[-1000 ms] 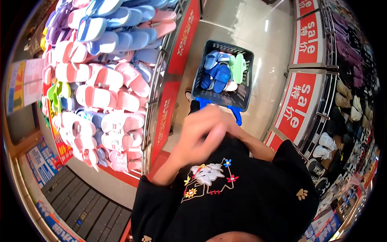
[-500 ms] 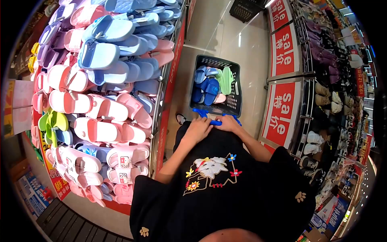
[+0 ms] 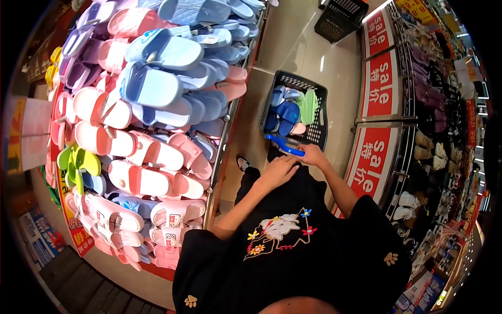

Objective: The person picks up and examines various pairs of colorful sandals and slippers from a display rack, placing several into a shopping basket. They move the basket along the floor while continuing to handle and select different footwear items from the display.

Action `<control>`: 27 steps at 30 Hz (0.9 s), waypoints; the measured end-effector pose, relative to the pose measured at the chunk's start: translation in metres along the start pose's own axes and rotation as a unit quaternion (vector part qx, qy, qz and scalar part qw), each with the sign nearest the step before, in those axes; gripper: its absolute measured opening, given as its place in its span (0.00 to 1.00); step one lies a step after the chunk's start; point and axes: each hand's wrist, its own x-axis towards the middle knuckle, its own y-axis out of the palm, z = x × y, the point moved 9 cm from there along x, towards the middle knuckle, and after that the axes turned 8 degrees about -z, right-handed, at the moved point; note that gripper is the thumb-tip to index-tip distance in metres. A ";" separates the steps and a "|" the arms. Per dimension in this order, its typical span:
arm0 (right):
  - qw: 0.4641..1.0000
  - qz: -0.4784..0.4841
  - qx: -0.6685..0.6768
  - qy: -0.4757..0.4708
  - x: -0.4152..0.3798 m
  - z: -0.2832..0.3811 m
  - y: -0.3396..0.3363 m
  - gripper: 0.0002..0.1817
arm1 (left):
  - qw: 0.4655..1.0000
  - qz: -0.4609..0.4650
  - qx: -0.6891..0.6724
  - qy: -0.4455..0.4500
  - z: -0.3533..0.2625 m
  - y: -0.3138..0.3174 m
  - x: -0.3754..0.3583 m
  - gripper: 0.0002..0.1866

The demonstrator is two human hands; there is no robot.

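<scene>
In front of my body, a dark shopping basket (image 3: 322, 125) with perforated walls stands on the floor. Blue slippers (image 3: 288, 111), pale green slippers (image 3: 308, 107) and a bit of a pink one (image 3: 298, 129) lie in it. My right hand (image 3: 312, 155) is closed around the right end of the basket's blue handle (image 3: 285, 145). Just below the handle, my left hand (image 3: 280, 171) lies with fingers stretched toward the right hand, holding nothing that I can see.
On the left, a rack is piled with light blue slippers (image 3: 164, 49), pink slippers (image 3: 138, 178) and lime green ones (image 3: 78, 165). Red sale signs (image 3: 377, 86) line the shoe shelves to the right. Another black basket (image 3: 340, 21) stands farther up the aisle.
My left hand has come off the blue handle and sits lower. The right hand still holds it. The handle is tilted differently, and the whole scene has shifted right in view.
</scene>
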 end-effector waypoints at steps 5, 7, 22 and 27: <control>0.995 -0.045 0.062 -0.071 0.024 -0.008 -0.025 0.18 | 0.998 -0.045 -0.007 0.037 -0.006 0.021 0.061 0.12; 0.980 -0.088 0.134 -0.117 0.031 -0.013 -0.037 0.17 | 0.998 -0.054 -0.002 0.045 0.000 0.032 0.087 0.12; 0.821 0.171 0.224 0.497 0.158 -0.364 0.124 0.15 | 0.962 -0.089 0.229 -0.115 0.077 0.078 0.215 0.08; 0.867 0.034 0.390 0.308 0.296 -0.367 0.105 0.17 | 0.958 -0.102 0.233 -0.130 0.086 0.080 0.215 0.06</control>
